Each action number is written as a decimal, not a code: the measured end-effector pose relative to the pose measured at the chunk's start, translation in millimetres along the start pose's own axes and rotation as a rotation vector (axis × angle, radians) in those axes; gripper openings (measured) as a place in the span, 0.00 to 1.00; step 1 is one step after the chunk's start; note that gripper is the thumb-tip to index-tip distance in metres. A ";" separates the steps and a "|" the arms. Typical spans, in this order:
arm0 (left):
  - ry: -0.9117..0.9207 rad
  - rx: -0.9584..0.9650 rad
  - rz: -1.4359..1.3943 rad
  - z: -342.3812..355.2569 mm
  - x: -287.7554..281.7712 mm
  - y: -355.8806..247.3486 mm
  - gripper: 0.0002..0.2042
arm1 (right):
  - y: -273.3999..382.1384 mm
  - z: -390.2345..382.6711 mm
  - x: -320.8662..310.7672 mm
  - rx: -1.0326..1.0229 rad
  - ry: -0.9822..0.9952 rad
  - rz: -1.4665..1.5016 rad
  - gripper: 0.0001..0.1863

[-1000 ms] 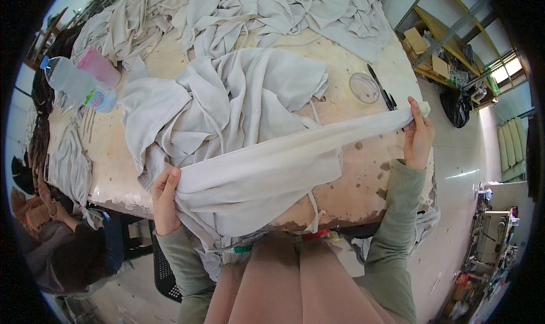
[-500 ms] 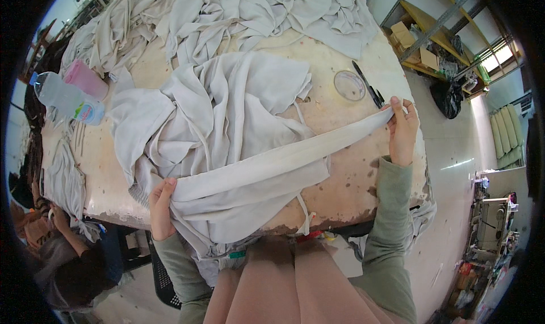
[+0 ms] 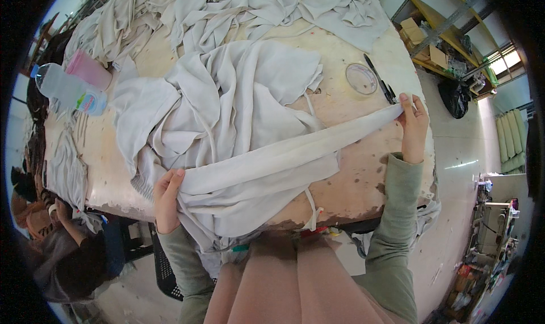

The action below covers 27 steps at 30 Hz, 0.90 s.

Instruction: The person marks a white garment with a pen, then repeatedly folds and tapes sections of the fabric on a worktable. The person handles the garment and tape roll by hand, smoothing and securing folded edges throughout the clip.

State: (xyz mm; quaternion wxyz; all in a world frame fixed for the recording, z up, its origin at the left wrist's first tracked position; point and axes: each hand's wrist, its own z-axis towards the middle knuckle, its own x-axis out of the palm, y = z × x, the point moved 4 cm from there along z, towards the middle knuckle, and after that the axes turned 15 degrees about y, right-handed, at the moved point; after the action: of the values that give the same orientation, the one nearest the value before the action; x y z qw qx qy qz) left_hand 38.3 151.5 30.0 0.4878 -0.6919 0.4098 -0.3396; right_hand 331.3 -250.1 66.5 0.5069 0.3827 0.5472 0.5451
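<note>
A light grey garment lies bunched on the worn wooden table. One long flat fabric band belonging to it is stretched taut across its front. My left hand pinches the band's left end near the table's front edge. At the far end, raised to the right, my right hand pinches the band's tip between thumb and fingers. Thin cloth ties dangle from the garment by the front edge. Just beyond my right hand are a black pen and a roll of clear tape.
More grey garments are heaped along the table's far side. A water bottle and a pink cup stand at left. Another person sits at lower left. Shelving with boxes stands beyond the right edge.
Both my hands still hold the band taut between them. The table and its contents have shifted slightly in view, and my hands sit a little farther right and up.
</note>
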 end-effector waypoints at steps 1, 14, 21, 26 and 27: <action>0.029 0.018 -0.012 0.4 -0.2 0.4 0.11 | -1.8 1.2 2.4 0.011 0.052 0.026 0.17; 0.006 0.331 0.405 16.2 40.5 -78.9 0.11 | 37.5 -20.5 72.0 0.051 0.343 0.274 0.09; 0.065 0.888 0.889 58.7 134.6 -131.3 0.10 | 74.2 -32.8 136.4 0.064 0.662 0.382 0.09; 0.557 0.443 0.242 84.6 155.0 -95.6 0.09 | 63.9 -34.4 165.1 0.059 0.734 0.366 0.10; 0.502 0.417 0.166 88.1 148.6 -93.3 0.09 | 58.9 -32.8 163.9 0.056 0.744 0.284 0.10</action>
State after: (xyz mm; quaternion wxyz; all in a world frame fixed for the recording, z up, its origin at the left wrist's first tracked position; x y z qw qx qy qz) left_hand 201.4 70.5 103.6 0.5287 -0.4361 0.4940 -0.5351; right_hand 259.9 -91.1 98.5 0.1832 0.2444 0.6497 0.6962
